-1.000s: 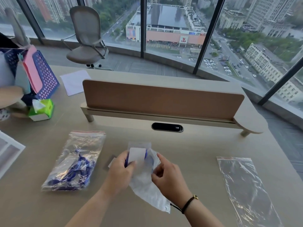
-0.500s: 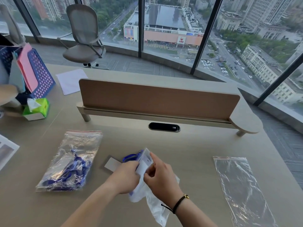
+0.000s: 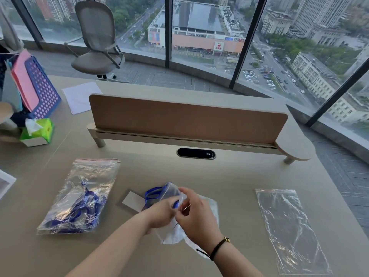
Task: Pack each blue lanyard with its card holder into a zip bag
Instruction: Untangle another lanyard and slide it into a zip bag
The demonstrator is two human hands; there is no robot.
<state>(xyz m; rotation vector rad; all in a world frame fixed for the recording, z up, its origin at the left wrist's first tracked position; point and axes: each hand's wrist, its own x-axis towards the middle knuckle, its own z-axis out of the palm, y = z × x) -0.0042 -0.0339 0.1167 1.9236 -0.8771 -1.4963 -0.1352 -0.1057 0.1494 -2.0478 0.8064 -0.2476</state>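
At the desk's near middle, my left hand [image 3: 159, 213] and my right hand [image 3: 196, 215] meet over a blue lanyard [image 3: 152, 193] with its clear card holder [image 3: 171, 191]. Both hands pinch the holder and the mouth of a crumpled zip bag [image 3: 207, 208] lying under them. Loops of the lanyard stick out to the left of the holder. A white card [image 3: 132, 200] lies flat just left of the hands. To the left sits a packed zip bag [image 3: 81, 196] with a blue lanyard inside. An empty zip bag [image 3: 287, 226] lies flat to the right.
A brown divider panel [image 3: 187, 118] on a raised shelf crosses the desk behind the hands, with a black cable slot [image 3: 196, 153] under it. A green tissue box [image 3: 38, 131], a blue file basket [image 3: 43, 90] and white paper [image 3: 81, 96] stand at far left.
The card holder tipped from upright to slanted and moved right between my hands. My left hand shifted right to meet my right hand at the bag's mouth, uncovering the white card.
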